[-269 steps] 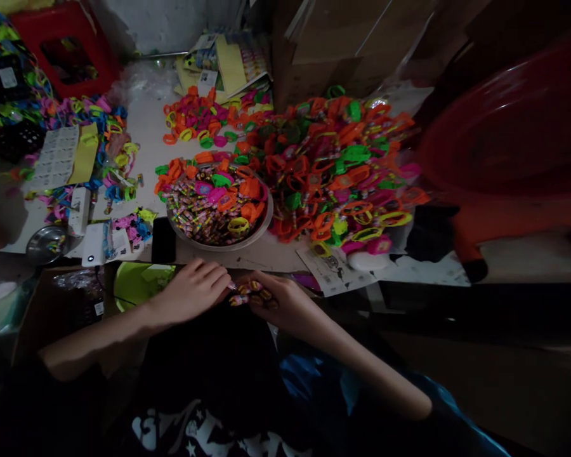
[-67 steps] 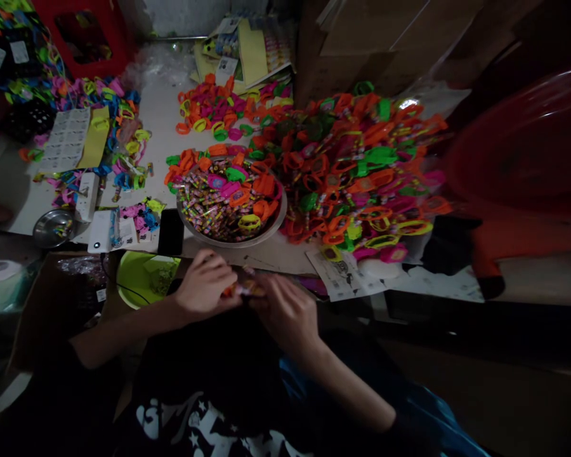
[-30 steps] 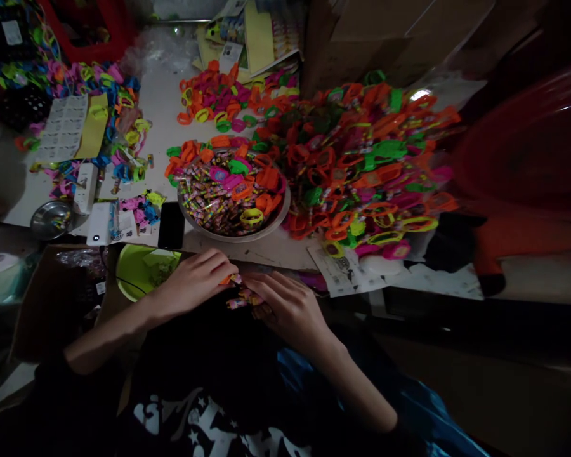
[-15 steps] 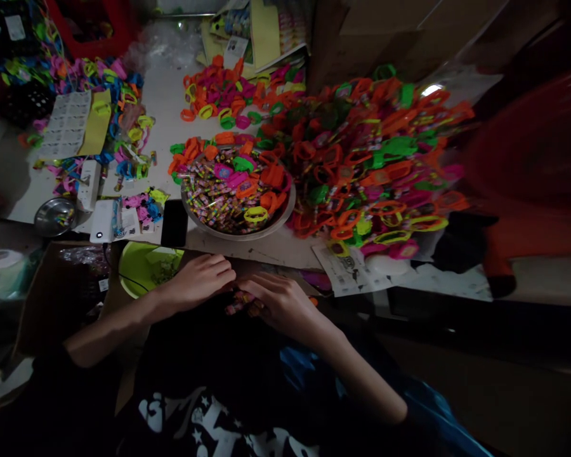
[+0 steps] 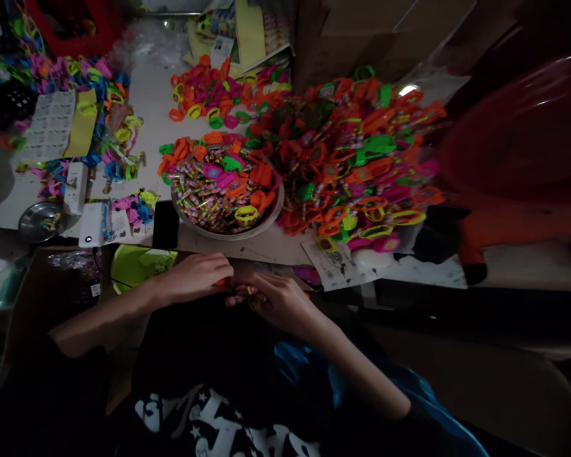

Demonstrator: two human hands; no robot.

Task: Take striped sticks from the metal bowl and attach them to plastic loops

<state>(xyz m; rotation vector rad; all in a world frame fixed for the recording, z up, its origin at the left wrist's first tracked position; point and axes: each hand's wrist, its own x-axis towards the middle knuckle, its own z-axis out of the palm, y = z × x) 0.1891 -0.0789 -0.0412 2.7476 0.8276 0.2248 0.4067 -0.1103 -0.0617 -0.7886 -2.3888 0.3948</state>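
My left hand (image 5: 200,274) is closed, its fingers bent around a small orange plastic piece (image 5: 222,281), mostly hidden. Close beside it, my right hand (image 5: 285,301) is closed over several small printed candy rolls (image 5: 238,298) that stick out under its fingers. Both hands are in front of my body, just below the table edge. Beyond them stands a round bowl (image 5: 228,236) filled with similar little rolls, with bright plastic toy watches (image 5: 245,213) on top. A large heap of orange, green, pink and yellow toy watches (image 5: 352,171) rises right of the bowl.
A black phone (image 5: 165,225), a white power bank (image 5: 92,225) and a metal dish (image 5: 33,223) lie left of the bowl. Below the table edge is a green basin (image 5: 124,270). A large red basin (image 5: 518,139) stands at right, and cardboard (image 5: 375,38) behind.
The camera view has shifted, so the table things appear farther left. A bit of orange now shows at my left fingertips. My right hand still holds the rolls.
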